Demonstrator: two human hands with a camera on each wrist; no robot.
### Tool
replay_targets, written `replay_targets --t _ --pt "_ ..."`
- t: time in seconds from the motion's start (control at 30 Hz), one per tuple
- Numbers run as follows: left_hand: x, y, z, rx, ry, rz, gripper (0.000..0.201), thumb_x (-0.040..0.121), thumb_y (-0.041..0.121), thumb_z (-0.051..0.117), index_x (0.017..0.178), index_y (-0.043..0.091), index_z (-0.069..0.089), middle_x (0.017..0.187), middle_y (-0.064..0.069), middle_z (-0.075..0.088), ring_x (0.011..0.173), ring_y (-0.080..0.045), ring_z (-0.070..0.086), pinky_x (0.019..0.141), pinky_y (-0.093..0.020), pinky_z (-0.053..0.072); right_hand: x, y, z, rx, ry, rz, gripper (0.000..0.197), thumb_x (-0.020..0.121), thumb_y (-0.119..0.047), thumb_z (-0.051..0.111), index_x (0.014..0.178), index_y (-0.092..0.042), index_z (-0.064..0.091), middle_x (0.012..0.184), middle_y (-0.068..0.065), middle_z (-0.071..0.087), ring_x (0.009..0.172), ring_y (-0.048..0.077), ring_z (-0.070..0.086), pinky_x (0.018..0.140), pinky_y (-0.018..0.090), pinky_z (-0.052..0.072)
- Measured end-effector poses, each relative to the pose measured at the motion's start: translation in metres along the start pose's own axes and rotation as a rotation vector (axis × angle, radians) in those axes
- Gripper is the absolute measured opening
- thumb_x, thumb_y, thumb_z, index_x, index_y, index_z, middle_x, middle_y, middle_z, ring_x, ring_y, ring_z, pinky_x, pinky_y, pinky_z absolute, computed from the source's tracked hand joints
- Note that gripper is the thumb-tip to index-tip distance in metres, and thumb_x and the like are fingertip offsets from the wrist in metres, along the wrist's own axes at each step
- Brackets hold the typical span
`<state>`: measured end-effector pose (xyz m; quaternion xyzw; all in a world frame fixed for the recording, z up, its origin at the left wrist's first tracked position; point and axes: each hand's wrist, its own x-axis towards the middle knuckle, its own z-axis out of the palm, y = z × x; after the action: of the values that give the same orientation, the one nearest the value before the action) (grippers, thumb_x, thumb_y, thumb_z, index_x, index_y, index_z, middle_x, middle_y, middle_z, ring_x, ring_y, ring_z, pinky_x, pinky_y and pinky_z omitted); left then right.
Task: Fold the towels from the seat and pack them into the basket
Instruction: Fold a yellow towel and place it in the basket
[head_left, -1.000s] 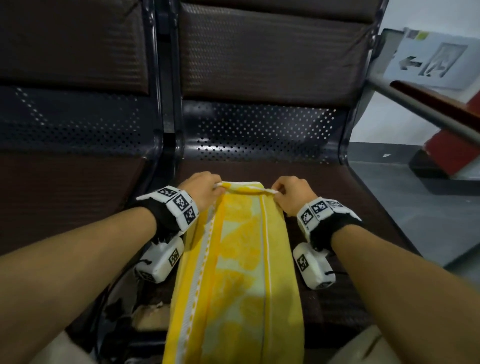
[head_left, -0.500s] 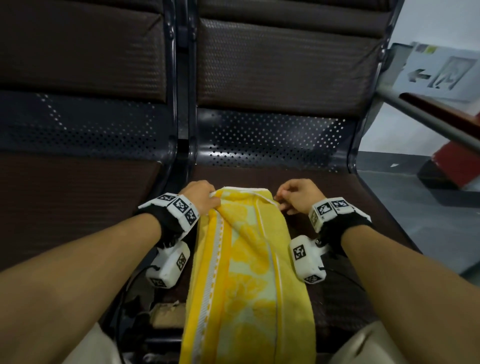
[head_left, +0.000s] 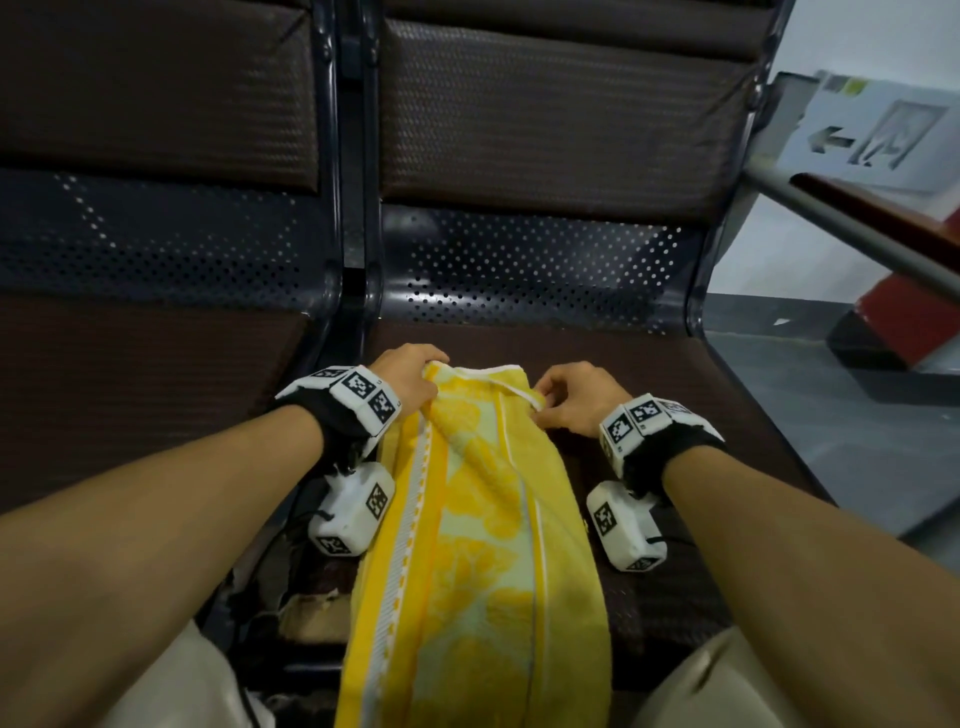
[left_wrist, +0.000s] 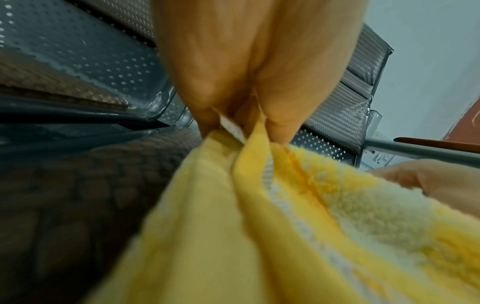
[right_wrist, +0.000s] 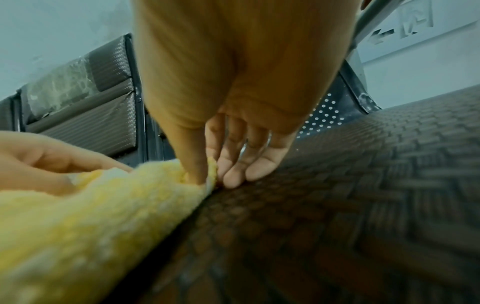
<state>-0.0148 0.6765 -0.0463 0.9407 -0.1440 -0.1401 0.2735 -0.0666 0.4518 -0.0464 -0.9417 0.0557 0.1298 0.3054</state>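
Observation:
A yellow towel with white stripes lies folded lengthwise on the brown seat, running from the seat's middle toward me and over its front edge. My left hand pinches the towel's far left corner between thumb and fingers. My right hand pinches the far right corner, thumb on top, with the other fingers resting on the seat cushion. The far end of the towel is slightly lifted and slack between the two hands. No basket is in view.
The perforated metal seat back rises behind the towel. A second brown seat adjoins on the left. A grey rail slants at the right above grey floor. My knees are at the bottom.
Both hands have drawn the towel's far end toward me along the seat. The edge between them has gone from taut to slack and bunched.

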Motion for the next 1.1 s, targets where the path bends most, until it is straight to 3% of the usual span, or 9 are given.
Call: replay_targets --t 0.17,0.3,0.43,0.67,0.77,0.83,0.9,1.0,1.1 --pt "-0.002 0.003 0.001 -0.024 -0.025 0.035 0.036 0.086 0.008 0.055 0.118 0.022 0.063 0.118 -0.003 0.062 0.106 -0.02 0.059 0.078 -0.024 0.043 0.002 0.003 0.0 0.168 0.224 0.04 0.017 0.084 -0.005 0.062 0.077 -0.021 0.063 0.075 0.001 0.069 0.072 0.013 0.066 0.069 0.025 0.054" --pt "-0.003 0.003 -0.006 -0.17 -0.015 0.069 0.018 0.088 0.013 0.055 0.092 0.026 0.066 0.09 0.002 0.064 0.084 -0.015 0.059 0.067 -0.025 0.044 -0.001 0.001 -0.006 0.469 0.113 -0.003 0.019 0.094 -0.005 0.05 0.085 -0.017 0.062 0.065 0.004 0.056 0.055 0.012 0.051 0.048 0.024 0.041" --pt "-0.005 0.011 -0.013 -0.328 0.007 0.108 0.028 0.089 0.008 0.046 0.07 0.019 0.063 0.073 0.001 0.058 0.073 -0.013 0.052 0.067 -0.027 0.04 0.0 -0.008 -0.018 0.904 0.026 -0.077 0.029 0.095 0.004 0.039 0.079 -0.01 0.058 0.057 0.004 0.049 0.049 0.014 0.045 0.047 0.025 0.037" --pt "-0.013 0.016 -0.016 -0.291 -0.102 0.177 0.038 0.085 0.003 0.049 0.063 0.028 0.066 0.071 0.008 0.063 0.074 -0.008 0.057 0.068 -0.022 0.045 0.008 -0.026 -0.029 0.748 0.236 0.017 0.051 0.077 0.015 0.036 0.041 -0.011 0.062 0.047 0.004 0.061 0.063 0.023 0.055 0.054 0.02 0.048" --pt "-0.016 0.015 -0.017 -0.253 -0.122 0.168 0.044 0.078 -0.001 0.051 0.057 0.035 0.068 0.069 0.013 0.065 0.074 -0.007 0.06 0.068 -0.022 0.049 0.012 -0.031 -0.027 0.803 0.278 0.11 0.036 0.084 0.002 0.042 0.057 -0.005 0.065 0.053 0.01 0.063 0.062 0.027 0.06 0.053 0.02 0.051" --pt "-0.017 0.015 -0.019 -0.235 -0.125 0.165 0.046 0.075 -0.003 0.052 0.056 0.036 0.068 0.076 0.009 0.068 0.081 -0.013 0.063 0.076 -0.028 0.052 0.01 -0.022 -0.02 0.454 0.269 0.189 0.021 0.089 -0.018 0.053 0.083 -0.008 0.069 0.079 0.012 0.067 0.075 0.028 0.064 0.072 0.033 0.056" --pt "-0.02 0.016 -0.02 -0.201 -0.155 0.178 0.048 0.074 -0.006 0.052 0.059 0.037 0.067 0.084 0.006 0.067 0.089 -0.018 0.063 0.084 -0.034 0.054 0.006 -0.014 -0.013 0.138 0.136 0.32 0.041 0.093 -0.045 0.049 0.1 -0.008 0.067 0.097 0.01 0.067 0.087 0.028 0.066 0.084 0.041 0.054" --pt "-0.024 0.018 -0.019 -0.166 -0.224 0.214 0.045 0.075 -0.007 0.055 0.063 0.035 0.066 0.089 0.008 0.063 0.097 -0.02 0.062 0.092 -0.041 0.05 0.004 -0.018 -0.014 0.26 -0.026 0.426 0.067 0.089 -0.064 0.041 0.087 -0.004 0.07 0.085 0.009 0.072 0.068 0.025 0.064 0.062 0.03 0.049" --pt "-0.026 0.026 -0.016 -0.159 -0.271 0.271 0.04 0.075 -0.008 0.055 0.071 0.029 0.07 0.095 0.002 0.068 0.097 -0.02 0.063 0.093 -0.04 0.05 0.005 -0.022 -0.018 0.33 -0.087 0.402 0.057 0.08 -0.066 0.055 0.073 -0.01 0.067 0.064 0.003 0.069 0.059 0.019 0.06 0.061 0.025 0.042"
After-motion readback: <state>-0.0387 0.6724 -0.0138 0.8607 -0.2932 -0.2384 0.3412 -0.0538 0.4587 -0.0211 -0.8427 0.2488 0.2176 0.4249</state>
